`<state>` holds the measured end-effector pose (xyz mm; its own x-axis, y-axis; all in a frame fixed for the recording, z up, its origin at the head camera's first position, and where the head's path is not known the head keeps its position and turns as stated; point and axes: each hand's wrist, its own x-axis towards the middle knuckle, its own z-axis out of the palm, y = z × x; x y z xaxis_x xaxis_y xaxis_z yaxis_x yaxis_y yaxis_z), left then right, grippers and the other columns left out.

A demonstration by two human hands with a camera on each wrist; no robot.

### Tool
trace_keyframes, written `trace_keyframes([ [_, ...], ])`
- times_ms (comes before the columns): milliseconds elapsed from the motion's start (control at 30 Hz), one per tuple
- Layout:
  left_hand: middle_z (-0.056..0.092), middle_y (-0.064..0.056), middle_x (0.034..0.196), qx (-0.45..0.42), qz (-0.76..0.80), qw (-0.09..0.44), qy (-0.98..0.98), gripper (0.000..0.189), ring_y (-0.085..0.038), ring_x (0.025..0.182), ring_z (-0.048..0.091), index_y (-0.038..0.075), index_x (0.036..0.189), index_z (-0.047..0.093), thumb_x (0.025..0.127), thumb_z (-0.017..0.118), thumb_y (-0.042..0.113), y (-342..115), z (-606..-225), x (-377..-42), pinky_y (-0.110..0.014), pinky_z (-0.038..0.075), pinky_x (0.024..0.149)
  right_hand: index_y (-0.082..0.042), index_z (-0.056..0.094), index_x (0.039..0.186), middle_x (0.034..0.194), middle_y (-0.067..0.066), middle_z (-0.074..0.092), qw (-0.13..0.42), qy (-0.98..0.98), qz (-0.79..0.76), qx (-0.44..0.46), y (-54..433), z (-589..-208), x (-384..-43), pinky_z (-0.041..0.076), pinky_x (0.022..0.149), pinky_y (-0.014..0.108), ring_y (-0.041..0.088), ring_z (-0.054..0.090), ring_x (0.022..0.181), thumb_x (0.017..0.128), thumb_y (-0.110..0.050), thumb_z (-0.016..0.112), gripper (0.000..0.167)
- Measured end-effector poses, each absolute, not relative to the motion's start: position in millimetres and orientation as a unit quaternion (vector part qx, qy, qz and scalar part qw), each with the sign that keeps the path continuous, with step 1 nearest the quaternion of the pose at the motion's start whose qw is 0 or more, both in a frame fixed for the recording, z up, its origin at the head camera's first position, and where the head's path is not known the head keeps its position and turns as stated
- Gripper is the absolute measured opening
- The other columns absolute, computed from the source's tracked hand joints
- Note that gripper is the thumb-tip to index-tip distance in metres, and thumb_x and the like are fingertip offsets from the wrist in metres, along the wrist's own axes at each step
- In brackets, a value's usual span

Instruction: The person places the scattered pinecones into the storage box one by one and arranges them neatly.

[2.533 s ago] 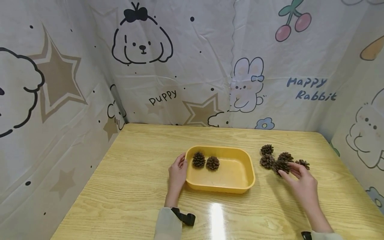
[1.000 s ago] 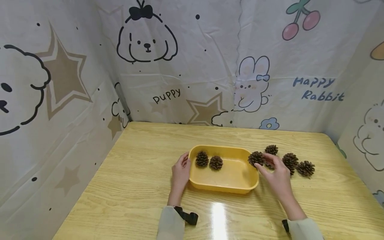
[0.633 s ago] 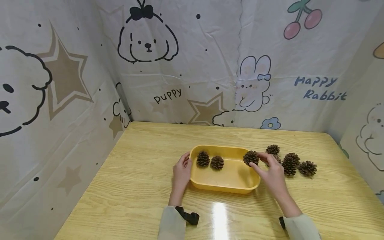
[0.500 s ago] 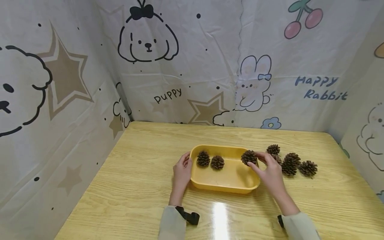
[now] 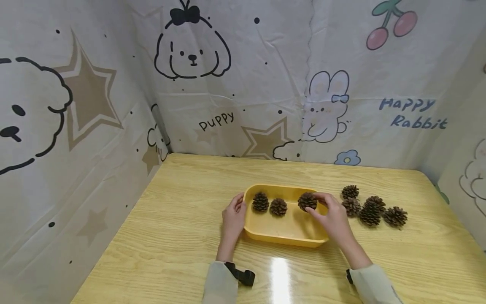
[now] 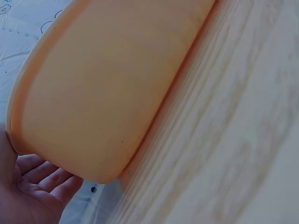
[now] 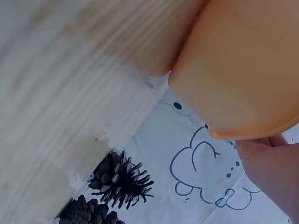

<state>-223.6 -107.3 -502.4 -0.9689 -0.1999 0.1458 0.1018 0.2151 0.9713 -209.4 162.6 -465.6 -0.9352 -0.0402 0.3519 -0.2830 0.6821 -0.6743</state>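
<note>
A yellow plastic tray (image 5: 284,240) sits on the table, with two pine cones, a left one (image 5: 260,202) and a rounder one (image 5: 279,207), standing inside it. My left hand (image 5: 233,217) holds the tray's left end; in the left wrist view its fingers (image 6: 49,177) lie against the outer wall near the rim. Over the tray's right half, my right hand (image 5: 334,219) pinches a third pine cone (image 5: 307,202) between thumb and fingers. The right wrist view shows part of that hand (image 7: 268,168) beyond the tray wall, the held cone hidden there.
Several more pine cones (image 5: 370,211) lie grouped on the wooden table (image 5: 182,202) to the right of the tray. Behind the table hangs a printed cloth (image 5: 265,84), with further cloth along both sides.
My right hand has picked a pine cone from the group and carried it left, over the right rim, to above the tray's inside. The left hand stays on the tray.
</note>
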Motion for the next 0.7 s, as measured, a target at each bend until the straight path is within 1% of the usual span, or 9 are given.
trace_keyframes([
  [233,0.065,-0.024,0.124,0.030,-0.624,0.123,-0.771,0.035,-0.034,0.115,0.065,0.000,0.131,0.060,0.098,0.053,0.008,-107,-504,-224,-0.037,0.056,0.098,0.005,0.058,0.121,0.121,0.024,0.063,0.146,-0.910,0.373,0.105,156,-466,-214,0.055,0.098,0.050,0.042,0.062,0.113,0.082,-0.009,0.077,0.046],
  [433,0.066,-0.024,0.123,0.032,-0.624,0.124,-0.771,0.035,-0.033,0.114,0.066,0.000,0.131,0.060,0.098,0.053,0.009,-105,-503,-224,-0.037,0.057,0.097,0.005,0.057,0.122,0.122,0.026,0.061,0.114,-0.926,0.343,0.110,152,-465,-216,0.053,0.098,0.054,0.044,0.060,0.114,0.083,-0.012,0.076,0.046],
  [533,0.066,-0.024,0.124,0.032,-0.624,0.122,-0.771,0.034,-0.033,0.115,0.066,0.001,0.131,0.060,0.099,0.053,0.010,-106,-502,-224,-0.038,0.057,0.097,0.006,0.056,0.122,0.123,0.026,0.061,0.099,-0.930,0.333,0.117,151,-465,-219,0.053,0.098,0.056,0.045,0.059,0.115,0.084,-0.011,0.075,0.046],
  [700,0.066,-0.024,0.124,0.032,-0.621,0.122,-0.774,0.034,-0.033,0.115,0.065,0.001,0.131,0.060,0.099,0.053,0.009,-107,-503,-224,-0.038,0.057,0.097,0.006,0.057,0.121,0.121,0.025,0.061,0.085,-0.937,0.313,0.131,149,-466,-223,0.054,0.095,0.055,0.044,0.060,0.112,0.084,-0.009,0.075,0.044],
])
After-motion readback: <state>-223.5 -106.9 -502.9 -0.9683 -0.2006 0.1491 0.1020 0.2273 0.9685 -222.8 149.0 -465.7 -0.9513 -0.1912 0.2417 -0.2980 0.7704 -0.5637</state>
